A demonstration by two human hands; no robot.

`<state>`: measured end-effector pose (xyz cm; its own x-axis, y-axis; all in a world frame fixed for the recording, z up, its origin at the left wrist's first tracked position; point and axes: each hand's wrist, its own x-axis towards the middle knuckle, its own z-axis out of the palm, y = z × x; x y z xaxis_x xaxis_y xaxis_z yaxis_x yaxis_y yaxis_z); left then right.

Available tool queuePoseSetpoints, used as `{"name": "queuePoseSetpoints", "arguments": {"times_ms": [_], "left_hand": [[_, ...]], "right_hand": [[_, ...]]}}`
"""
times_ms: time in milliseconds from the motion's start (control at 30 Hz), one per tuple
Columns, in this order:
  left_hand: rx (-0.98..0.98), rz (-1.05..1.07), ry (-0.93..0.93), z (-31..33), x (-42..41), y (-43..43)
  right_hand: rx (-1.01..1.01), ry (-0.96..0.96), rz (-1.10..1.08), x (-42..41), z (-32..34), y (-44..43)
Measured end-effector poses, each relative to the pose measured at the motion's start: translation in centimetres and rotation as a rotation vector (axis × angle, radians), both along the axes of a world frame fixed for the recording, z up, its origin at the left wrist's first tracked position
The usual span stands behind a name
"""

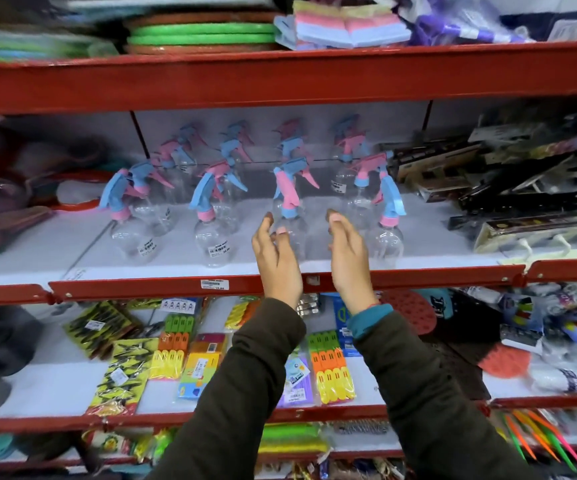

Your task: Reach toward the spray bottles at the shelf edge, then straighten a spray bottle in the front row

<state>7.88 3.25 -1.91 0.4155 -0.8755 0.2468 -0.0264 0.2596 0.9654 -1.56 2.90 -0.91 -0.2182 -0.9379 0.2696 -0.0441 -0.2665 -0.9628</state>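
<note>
Several clear spray bottles with pink and blue trigger heads stand in rows on a white shelf with a red front edge (176, 284). My left hand (275, 258) and my right hand (346, 261) are raised side by side at the shelf's front. Between them stands one spray bottle (289, 216) with a pink trigger and blue collar. The left hand's fingers touch or nearly touch that bottle's left side. The right hand's fingers are straight, just right of it, with a small gap. Another bottle (389, 233) stands just right of my right hand.
Dark boxed goods (508, 181) pile up at the shelf's right end; plastic items (6, 202) lie at its left. The shelf below holds packs of clothes pegs (328, 368) and clips (121, 375). Sponges (342, 26) and round green pads (200, 34) sit on the top shelf.
</note>
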Motion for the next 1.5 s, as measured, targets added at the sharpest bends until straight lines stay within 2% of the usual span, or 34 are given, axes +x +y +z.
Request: {"name": "queuePoseSetpoints", "arguments": {"times_ms": [200, 600, 767, 867, 1000, 1133, 1333, 1500], "left_hand": [[0.23, -0.215, 0.03, 1.6, 2.6, -2.7], [0.227, -0.413, -0.037, 1.8, 5.1, -0.5], [0.226, -0.416, -0.017, 1.6, 5.4, -0.1], [0.175, -0.362, -0.006, 1.6, 5.9, 0.8], [0.125, -0.322, 0.164, 1.3, 7.2, 2.8], [0.061, -0.223, 0.255, 1.2, 9.5, 3.6], [0.025, -0.01, 0.179, 1.1, 14.9, 1.4], [0.24, -0.194, 0.079, 2.2, 18.0, -2.5]], "right_hand": [[0.189, -0.03, 0.046, 3.7, 0.6, -3.3], [0.197, -0.053, -0.024, 3.3, -1.4, -1.4], [0.182, -0.06, -0.03, 3.6, -1.0, -0.4], [0.092, -0.055, -0.129, 4.0, -0.7, 1.0], [-0.013, -0.158, -0.191, 5.6, -0.9, 3.4], [-0.039, -0.172, -0.106, 9.2, -1.3, 4.0], [0.057, -0.057, 0.061, 15.0, -0.8, 0.8], [0.177, 0.002, 0.059, 17.9, 0.6, -2.6]]}}
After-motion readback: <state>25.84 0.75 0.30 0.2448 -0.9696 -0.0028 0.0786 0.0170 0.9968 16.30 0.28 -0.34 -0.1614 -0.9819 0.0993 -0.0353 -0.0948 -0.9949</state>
